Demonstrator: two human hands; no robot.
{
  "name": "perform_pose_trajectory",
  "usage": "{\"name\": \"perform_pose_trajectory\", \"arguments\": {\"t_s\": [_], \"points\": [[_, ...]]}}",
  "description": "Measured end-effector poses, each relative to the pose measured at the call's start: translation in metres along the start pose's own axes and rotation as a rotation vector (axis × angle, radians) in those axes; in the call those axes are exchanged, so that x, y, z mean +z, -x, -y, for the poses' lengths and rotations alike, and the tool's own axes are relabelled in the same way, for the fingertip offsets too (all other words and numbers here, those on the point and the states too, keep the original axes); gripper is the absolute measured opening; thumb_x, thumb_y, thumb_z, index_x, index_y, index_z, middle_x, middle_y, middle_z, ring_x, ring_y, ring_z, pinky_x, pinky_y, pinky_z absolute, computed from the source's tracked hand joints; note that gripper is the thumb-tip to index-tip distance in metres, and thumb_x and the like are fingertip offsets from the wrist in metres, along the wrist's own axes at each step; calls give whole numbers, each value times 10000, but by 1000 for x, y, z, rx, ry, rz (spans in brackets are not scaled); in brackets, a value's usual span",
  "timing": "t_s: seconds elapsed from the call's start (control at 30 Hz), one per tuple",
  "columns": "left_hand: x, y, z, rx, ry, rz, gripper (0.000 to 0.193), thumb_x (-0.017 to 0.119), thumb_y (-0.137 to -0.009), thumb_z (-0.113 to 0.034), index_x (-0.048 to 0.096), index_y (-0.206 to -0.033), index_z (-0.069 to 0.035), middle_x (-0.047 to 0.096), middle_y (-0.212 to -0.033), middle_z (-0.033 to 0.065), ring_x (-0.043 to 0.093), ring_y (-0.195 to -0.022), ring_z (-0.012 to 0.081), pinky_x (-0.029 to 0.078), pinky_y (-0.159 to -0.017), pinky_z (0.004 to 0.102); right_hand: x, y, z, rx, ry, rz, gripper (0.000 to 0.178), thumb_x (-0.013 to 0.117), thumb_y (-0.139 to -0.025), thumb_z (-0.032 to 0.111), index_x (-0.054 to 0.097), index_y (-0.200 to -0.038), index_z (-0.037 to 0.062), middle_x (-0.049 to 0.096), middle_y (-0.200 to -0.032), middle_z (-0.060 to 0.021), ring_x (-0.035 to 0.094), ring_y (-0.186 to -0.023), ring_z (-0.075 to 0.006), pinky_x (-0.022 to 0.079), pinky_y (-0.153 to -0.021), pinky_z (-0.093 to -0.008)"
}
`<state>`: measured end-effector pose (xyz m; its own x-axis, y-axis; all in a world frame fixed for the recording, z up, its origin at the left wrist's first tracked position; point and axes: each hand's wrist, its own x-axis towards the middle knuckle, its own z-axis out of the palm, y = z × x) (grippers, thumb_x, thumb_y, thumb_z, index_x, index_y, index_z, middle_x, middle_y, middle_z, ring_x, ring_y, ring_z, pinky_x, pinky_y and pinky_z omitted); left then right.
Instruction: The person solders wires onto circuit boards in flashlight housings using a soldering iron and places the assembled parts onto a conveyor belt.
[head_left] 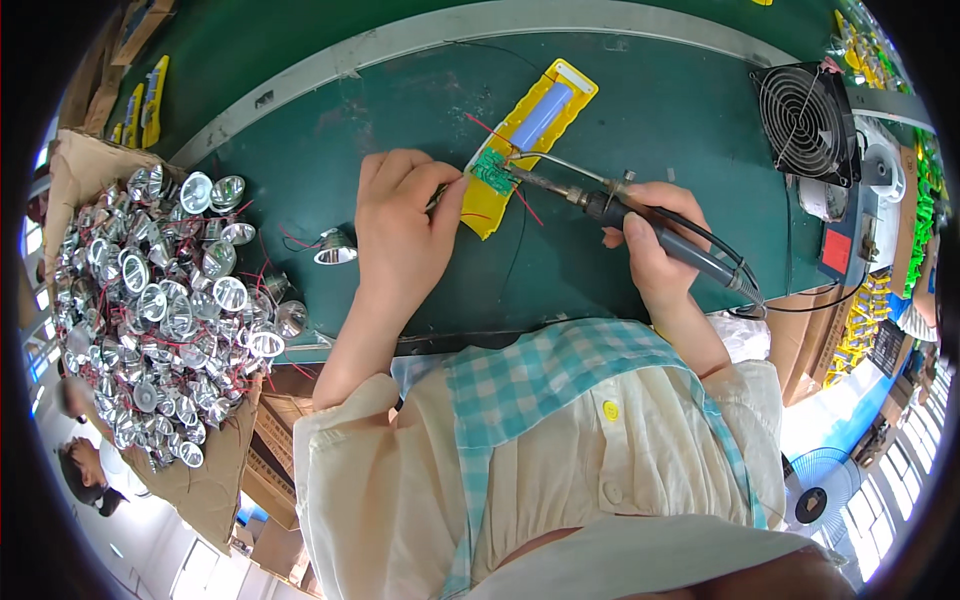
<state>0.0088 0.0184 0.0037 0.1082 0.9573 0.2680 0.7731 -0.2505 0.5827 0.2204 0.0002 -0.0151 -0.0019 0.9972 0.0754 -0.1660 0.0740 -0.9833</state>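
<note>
Yellow case [482, 213] slants lengthwise far-right, left hand [408, 205] pinched narrow at its left edge, right hand [657, 265] gripping iron [603, 208] rightward of it.

Two hands in play, left hand [405, 215], right hand [668, 240]! One soldering iron [705, 262], one yellow casing [482, 212], one blue cell [542, 117], one green circuit board [491, 172]! One reflector [336, 250] alone near the counter's [660, 110] left edge, dozens heaped beyond, too tangled to count! One black fan [803, 120], far right corner!
</note>
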Motion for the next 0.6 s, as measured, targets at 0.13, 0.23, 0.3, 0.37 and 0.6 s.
{"name": "perform_pose_trajectory", "arguments": {"t_s": [0.13, 0.23, 0.3, 0.37, 0.6], "points": [[7, 2, 4, 45, 14, -27, 51, 587, -621, -20, 545, -651, -20, 532, -715, 70, 470, -756, 244, 386, -641, 316, 4, 0, 0, 55, -18, -37, 196, 566, -675, 4, 504, -861, 11, 545, -748, -76, 541, -578, -108, 465, -520, -215], [8, 3, 5, 44, 44, 4, 56, 589, -615, -20, 541, -642, -15, 536, -713, 70, 475, -768, 243, 386, -657, 316, 5, -1, -3, 30, -5, -10, 195, 568, -676, 5, 504, -860, 8, 546, -740, -76, 537, -570, -105, 463, -518, -214], [9, 3, 6, 33, 58, 10, 60, 593, -612, -21, 539, -637, -14, 538, -707, 71, 475, -766, 243, 387, -655, 317, 7, -1, -3, 36, 5, -12, 195, 569, -676, 7, 504, -860, 7, 546, -741, -76, 536, -569, -104, 462, -520, -214], [9, 3, 5, 31, 58, 12, 57, 591, -614, -21, 539, -636, -14, 538, -704, 72, 476, -765, 243, 387, -655, 317, 8, -1, -4, 42, 15, -13, 195, 570, -677, 9, 504, -860, 6, 547, -743, -76, 536, -568, -103, 462, -522, -213], [11, 2, 5, 13, 66, 17, 48, 584, -618, -20, 538, -626, -13, 540, -696, 74, 477, -759, 244, 387, -651, 315, 7, -2, -4, 31, 69, 13, 197, 582, -680, 28, 504, -860, 5, 547, -737, -76, 536, -565, -102, 459, -524, -209]]}}
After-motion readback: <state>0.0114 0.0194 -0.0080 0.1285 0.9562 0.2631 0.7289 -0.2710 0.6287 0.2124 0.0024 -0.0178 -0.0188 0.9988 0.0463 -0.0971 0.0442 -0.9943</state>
